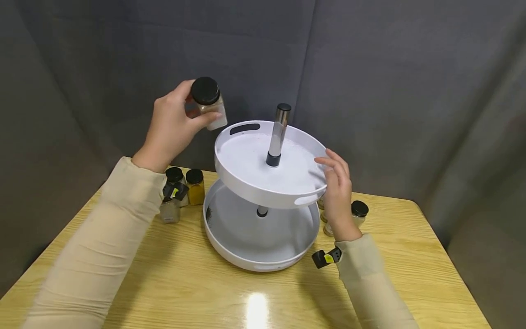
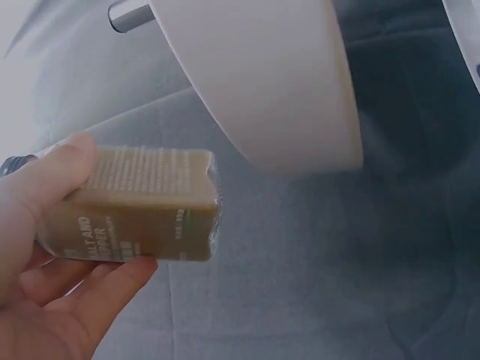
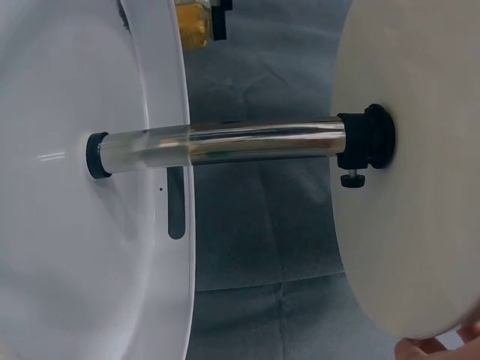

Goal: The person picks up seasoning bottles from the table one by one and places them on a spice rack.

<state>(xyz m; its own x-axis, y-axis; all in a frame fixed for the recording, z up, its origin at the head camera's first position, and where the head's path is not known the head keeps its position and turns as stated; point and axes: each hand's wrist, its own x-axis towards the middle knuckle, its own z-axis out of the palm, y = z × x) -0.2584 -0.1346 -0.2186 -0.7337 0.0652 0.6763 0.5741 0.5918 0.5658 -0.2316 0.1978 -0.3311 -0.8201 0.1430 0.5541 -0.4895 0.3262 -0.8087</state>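
My left hand [image 1: 172, 121] grips a square spice jar [image 1: 213, 114] with a black lid, raised to the left of the upper tray. In the left wrist view, the label on the jar [image 2: 142, 202] partly reads "AND PEPPER"; thumb and fingers press its sides. A two-tier white round stand has an upper tray [image 1: 255, 160] and a lower tray [image 1: 230, 224], joined by a metal post. My right hand [image 1: 340, 196] holds the upper tray's right rim. Fingertips [image 3: 416, 349] show at that tray's underside edge in the right wrist view.
Several black-lidded jars stand left of the stand, one a yellow spice jar [image 1: 195, 187]. More jars, such as a black-lidded jar [image 1: 360, 210], are behind my right hand, partly hidden. The wooden table [image 1: 205, 301] is backed by a grey curtain [image 1: 370, 91].
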